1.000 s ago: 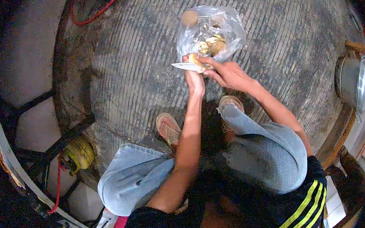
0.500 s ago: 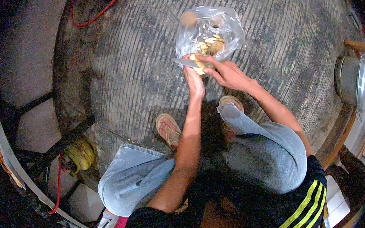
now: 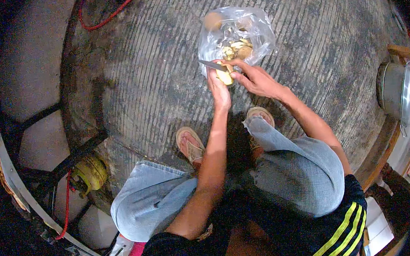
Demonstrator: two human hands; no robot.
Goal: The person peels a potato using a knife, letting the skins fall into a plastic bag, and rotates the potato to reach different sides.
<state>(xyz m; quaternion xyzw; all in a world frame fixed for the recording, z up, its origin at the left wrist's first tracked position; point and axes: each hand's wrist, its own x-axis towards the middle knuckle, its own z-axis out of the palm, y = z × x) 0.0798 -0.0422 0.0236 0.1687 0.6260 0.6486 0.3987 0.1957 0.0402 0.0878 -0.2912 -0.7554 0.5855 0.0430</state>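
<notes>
A pale yellow peeled piece, perhaps potato, is in my left hand, whose fingers wrap round its far side. My right hand is closed on a knife; the blade points left and lies across the top of the piece. Just beyond both hands, a clear plastic bag lies open on the floor. Inside it are yellow peelings or slices, a brown round item near its front and another brown round item at its far left.
My sandalled feet stand on the ridged floor below my hands. A metal pot with a lid is at the right. A yellow-green gas cylinder sits at the lower left, with a red hose beside it.
The knife blade has changed angle, its tip now higher and nearer the bag. The yellow piece has turned slightly in my left hand. My right hand has shifted a little.
</notes>
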